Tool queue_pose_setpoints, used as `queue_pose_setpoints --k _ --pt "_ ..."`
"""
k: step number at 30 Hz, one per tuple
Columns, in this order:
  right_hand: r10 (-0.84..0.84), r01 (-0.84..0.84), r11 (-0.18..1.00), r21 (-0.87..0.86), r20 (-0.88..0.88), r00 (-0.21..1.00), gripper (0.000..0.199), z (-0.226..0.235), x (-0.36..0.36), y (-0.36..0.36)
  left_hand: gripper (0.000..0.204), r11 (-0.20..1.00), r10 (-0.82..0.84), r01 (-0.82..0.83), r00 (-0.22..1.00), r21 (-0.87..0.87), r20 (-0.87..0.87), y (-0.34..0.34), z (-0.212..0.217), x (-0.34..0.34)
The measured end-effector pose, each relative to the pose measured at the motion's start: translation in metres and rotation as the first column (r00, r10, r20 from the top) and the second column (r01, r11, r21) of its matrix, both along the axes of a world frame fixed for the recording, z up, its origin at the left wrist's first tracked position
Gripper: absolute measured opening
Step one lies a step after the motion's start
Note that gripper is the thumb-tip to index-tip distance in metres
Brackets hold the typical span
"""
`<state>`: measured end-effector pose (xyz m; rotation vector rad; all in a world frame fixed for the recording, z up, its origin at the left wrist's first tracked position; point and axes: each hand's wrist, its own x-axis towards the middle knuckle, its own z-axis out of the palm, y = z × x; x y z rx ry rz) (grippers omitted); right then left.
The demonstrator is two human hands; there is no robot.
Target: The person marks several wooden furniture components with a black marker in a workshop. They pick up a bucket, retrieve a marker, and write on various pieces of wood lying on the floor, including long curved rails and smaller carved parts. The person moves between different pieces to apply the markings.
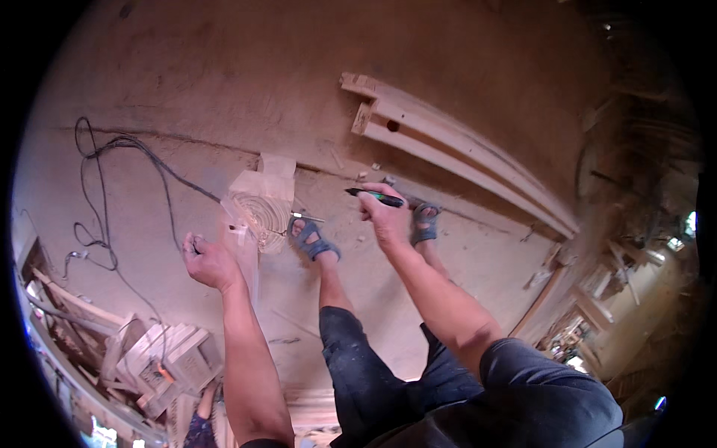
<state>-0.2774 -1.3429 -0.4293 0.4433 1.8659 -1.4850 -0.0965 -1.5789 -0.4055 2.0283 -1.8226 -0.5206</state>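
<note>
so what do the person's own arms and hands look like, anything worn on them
Both forearms are bare from the lower edge of the picture up to the hands: no sleeves in sight, no gloves, and no watch, band or ring that can be made out on the left hand or the right hand. Lower down, the person wears dark rolled-up trousers and blue-grey strap sandals.
</note>
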Motion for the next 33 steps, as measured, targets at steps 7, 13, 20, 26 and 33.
queue_pose_setpoints --k 7,13,20,26,33 --pt "0.320 -0.248 0.930 0.272 -0.266 0.909 0.022 0.019 -0.066 0.056 0.028 0.992 -0.127 0.127 0.992 -0.013 -0.015 0.003 -0.008 0.009" --pt "0.174 -0.133 0.964 0.231 -0.169 0.970 0.021 0.028 -0.085 0.036 0.029 0.997 -0.060 0.063 0.997 0.054 -0.055 -0.001 -0.001 0.003" --pt "0.469 -0.361 0.860 0.361 -0.279 0.838 0.015 -0.029 -0.154 -0.016 0.025 0.993 0.065 -0.049 0.987 0.106 -0.147 0.003 -0.010 0.009" --pt "0.682 -0.570 0.725 0.387 -0.287 0.673 0.023 -0.150 -0.243 -0.076 0.020 0.981 0.179 -0.159 0.965 0.114 -0.193 0.005 0.001 0.002" --pt "0.849 -0.751 0.526 0.398 -0.208 0.485 0.026 -0.241 -0.287 -0.126 0.025 0.967 0.231 -0.222 0.971 0.123 -0.058 0.005 0.005 -0.008"
